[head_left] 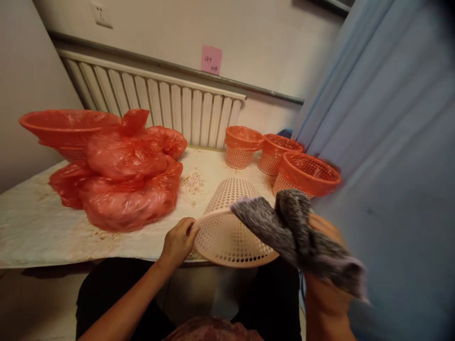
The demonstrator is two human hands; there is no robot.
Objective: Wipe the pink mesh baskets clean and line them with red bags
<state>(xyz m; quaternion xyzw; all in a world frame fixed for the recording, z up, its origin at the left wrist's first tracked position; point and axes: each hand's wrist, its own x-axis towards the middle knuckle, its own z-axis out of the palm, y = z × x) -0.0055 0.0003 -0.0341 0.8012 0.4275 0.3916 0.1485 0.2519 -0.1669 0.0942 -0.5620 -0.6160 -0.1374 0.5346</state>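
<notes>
A pale pink plastic wastebasket [231, 194] with a perforated wall lies on its side at the table's front edge, its mouth facing me. My left hand [179, 241] is closed on the left of its rim, thumb and fingers pinching it. To the right of the mouth, my right hand [329, 284] holds a bunched grey cloth [295, 227] with lilac edges, somewhat blurred. The cloth covers much of that hand's fingers and overlaps the basket's right rim in view. Whether it touches the basket I cannot tell.
Three wastebaskets with red bag liners [243, 142] stand at the back right, beside a blue curtain [391, 156]. Knotted, filled red plastic bags [131, 189] and a wide red-lined basket [67, 121] occupy the left. A radiator [159, 92] runs behind the patterned tablecloth [199, 163].
</notes>
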